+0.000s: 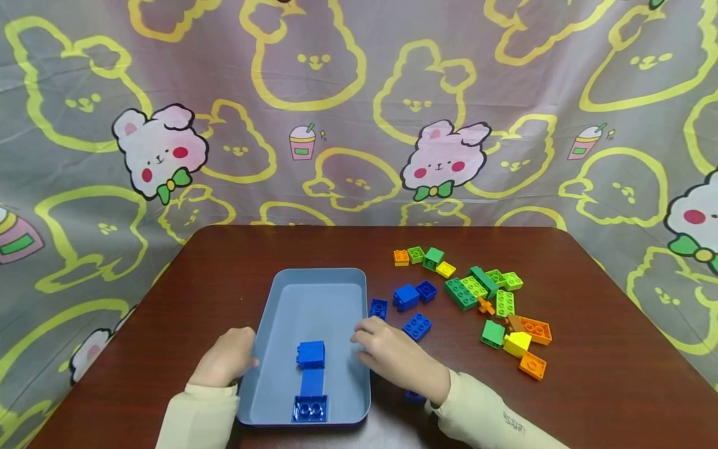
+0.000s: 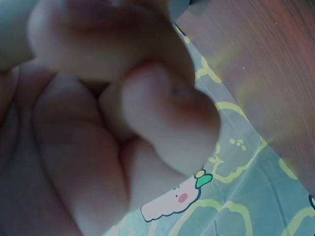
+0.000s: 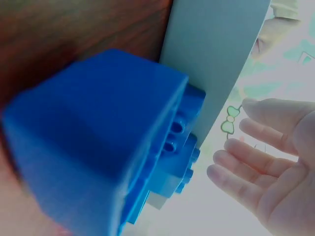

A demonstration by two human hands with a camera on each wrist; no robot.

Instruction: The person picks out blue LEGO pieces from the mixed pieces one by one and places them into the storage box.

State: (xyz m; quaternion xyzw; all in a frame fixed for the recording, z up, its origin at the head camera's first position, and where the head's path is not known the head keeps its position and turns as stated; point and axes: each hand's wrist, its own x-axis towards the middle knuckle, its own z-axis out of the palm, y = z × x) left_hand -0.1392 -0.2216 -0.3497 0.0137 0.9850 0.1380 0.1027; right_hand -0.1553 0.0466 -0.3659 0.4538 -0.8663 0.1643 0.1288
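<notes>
A grey-blue tray (image 1: 320, 299) lies on the table with a few blue toy bricks (image 1: 311, 354) lined up in its near half; the nearest brick (image 1: 310, 409) shows its hollow underside. My left hand (image 1: 227, 357) grips the tray's left rim, its curled fingers (image 2: 167, 118) filling the left wrist view. Over the tray's right rim hovers my right hand (image 1: 395, 357), fingers spread and holding nothing. Beside that rim lie loose blue bricks (image 1: 417, 327), one partly hidden under the right forearm. A large blue brick (image 3: 93, 132) looms close in the right wrist view.
Further right are scattered green bricks (image 1: 461, 293), orange bricks (image 1: 533, 366) and yellow bricks (image 1: 516, 343). A small row with an orange brick (image 1: 401, 257) sits toward the back. A patterned curtain (image 1: 348, 125) hangs behind the dark wooden table (image 1: 224, 268).
</notes>
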